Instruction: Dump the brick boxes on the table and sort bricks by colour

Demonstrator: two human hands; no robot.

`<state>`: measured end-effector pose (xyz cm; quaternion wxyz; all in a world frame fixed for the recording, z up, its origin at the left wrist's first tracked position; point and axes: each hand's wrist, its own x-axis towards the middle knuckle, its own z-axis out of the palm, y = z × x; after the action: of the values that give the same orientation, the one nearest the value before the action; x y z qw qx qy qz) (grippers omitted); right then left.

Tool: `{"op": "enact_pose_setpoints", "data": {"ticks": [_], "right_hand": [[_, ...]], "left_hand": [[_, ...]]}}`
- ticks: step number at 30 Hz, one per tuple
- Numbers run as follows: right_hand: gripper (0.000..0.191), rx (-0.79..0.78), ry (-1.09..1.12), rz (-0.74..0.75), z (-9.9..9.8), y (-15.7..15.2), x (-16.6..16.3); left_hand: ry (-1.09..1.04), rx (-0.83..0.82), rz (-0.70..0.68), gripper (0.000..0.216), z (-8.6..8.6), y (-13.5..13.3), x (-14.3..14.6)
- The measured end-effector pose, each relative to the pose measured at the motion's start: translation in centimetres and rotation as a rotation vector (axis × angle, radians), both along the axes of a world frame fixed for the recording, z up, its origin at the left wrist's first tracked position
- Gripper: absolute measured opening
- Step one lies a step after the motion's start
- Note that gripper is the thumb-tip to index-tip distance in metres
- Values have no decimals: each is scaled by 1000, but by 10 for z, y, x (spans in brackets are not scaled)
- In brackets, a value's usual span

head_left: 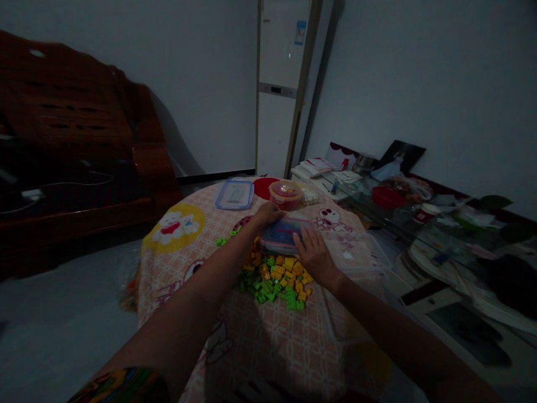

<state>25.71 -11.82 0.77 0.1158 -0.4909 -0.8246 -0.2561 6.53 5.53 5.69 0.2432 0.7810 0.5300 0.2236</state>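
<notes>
1. Lidded container [282, 235], head view: one, on the table's patterned cloth [289, 341], between both hands, behind the block pile. Contents dark through the lid, can't make out.
2. Left hand [268, 214]: at the container's far left corner, fingers bent. Fingertips hard to see, so can't tell if it grips.
3. Right hand [312, 252]: fingers extended and slightly spread, laid on the container's right side; not closed round it.
4. Blocks [274, 282]: yellow and green, too many overlapping to count; some hidden by the left forearm.
5. Behind: one round tub [285, 193], one blue-rimmed rectangular piece [235, 194], tray or lid unclear.
6. Clear plastic boxes [335, 322] at right: partly hidden by the right forearm, count uncertain. Scene dim.
</notes>
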Motion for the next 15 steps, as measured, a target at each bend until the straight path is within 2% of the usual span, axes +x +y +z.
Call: {"op": "enact_pose_setpoints", "data": {"ticks": [3, 6, 15], "right_hand": [[48, 13, -37, 32, -4, 2, 0], [46, -27, -86, 57, -3, 5, 0], [49, -138, -179, 80, 22, 3, -7]], "left_hand": [[8, 13, -3, 35, 0, 0, -1], [30, 19, 8, 33, 0, 1, -1], [67, 41, 6, 33, -1, 3, 0]]}}
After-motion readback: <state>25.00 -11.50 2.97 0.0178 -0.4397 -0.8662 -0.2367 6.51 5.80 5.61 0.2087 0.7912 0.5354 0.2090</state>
